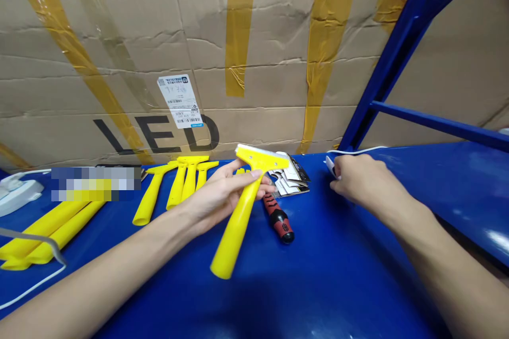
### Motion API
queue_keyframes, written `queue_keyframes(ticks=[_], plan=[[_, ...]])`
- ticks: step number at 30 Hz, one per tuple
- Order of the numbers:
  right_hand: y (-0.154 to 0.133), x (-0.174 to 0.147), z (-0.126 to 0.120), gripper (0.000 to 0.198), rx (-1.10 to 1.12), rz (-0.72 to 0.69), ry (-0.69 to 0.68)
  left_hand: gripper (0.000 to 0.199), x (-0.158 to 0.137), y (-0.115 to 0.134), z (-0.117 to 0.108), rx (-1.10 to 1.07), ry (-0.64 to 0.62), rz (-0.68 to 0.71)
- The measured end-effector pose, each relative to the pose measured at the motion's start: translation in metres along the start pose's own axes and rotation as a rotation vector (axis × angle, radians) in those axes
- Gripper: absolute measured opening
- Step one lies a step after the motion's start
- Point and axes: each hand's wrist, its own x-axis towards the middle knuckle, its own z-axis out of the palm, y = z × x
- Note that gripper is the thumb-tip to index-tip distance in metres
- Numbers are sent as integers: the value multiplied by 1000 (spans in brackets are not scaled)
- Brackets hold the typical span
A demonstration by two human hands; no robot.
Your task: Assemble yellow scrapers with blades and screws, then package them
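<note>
My left hand (pixel 225 190) is closed around the neck of a yellow scraper (pixel 240 212), raised above the blue table. Its wide head with a pale edge strip and two screws points up and away; the handle slants toward me. My right hand (pixel 360 172) is pinched at the table's right side, near the blue post. A small, flat white piece (pixel 330 166) sticks out between its fingers; the rest is hidden. Just beyond the scraper lies a red and black screwdriver (pixel 279 217), its front end out of sight behind my left hand.
Several yellow scrapers (pixel 153 193) lie at the back left, with more yellow handles (pixel 59 230) farther left. Printed cards (pixel 292 177) lie behind the screwdriver. A taped cardboard box (pixel 258 63) walls the back; a blue metal frame (pixel 392 71) rises right. White cable (pixel 35 288) runs at left.
</note>
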Motion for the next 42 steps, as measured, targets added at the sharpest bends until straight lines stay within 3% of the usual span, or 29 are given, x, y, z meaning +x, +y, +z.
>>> queue_keyframes(ticks=[3, 6, 8, 10, 13, 16, 26, 28, 34, 39, 42], plan=[[-2, -7, -16, 8, 157, 21, 243, 6, -1, 8, 2, -146, 14, 94], [-13, -14, -27, 14, 568, -125, 442, 15, -2, 17, 2, -216, 104, 224], [-24, -17, -28, 24, 894, -236, 344, 19, -1, 21, 1, -238, 173, 288], [-36, -20, -25, 33, 1183, -286, 119, 13, 2, 23, -3, -264, 207, 330], [-52, -24, -19, 35, 1467, -232, -185, 11, 7, 23, -11, -329, 205, 365], [-64, -29, -13, 32, 1628, -179, -367, 11, 9, 23, -18, -378, 206, 372], [-83, -39, -2, 32, 1979, -42, -495, 14, 0, 24, -22, -428, 152, 421], [-87, -41, -5, 41, 2024, -3, -489, 14, -1, 25, -24, -429, 137, 436], [-90, -47, -10, 63, 1906, -130, -590, 10, -5, 28, -31, -375, 102, 482], [-97, -47, -11, 77, 1879, -140, -628, 9, -11, 31, -35, -316, 114, 485], [-105, -45, -13, 79, 1854, -181, -639, 30, -20, 31, -41, -233, 103, 446]])
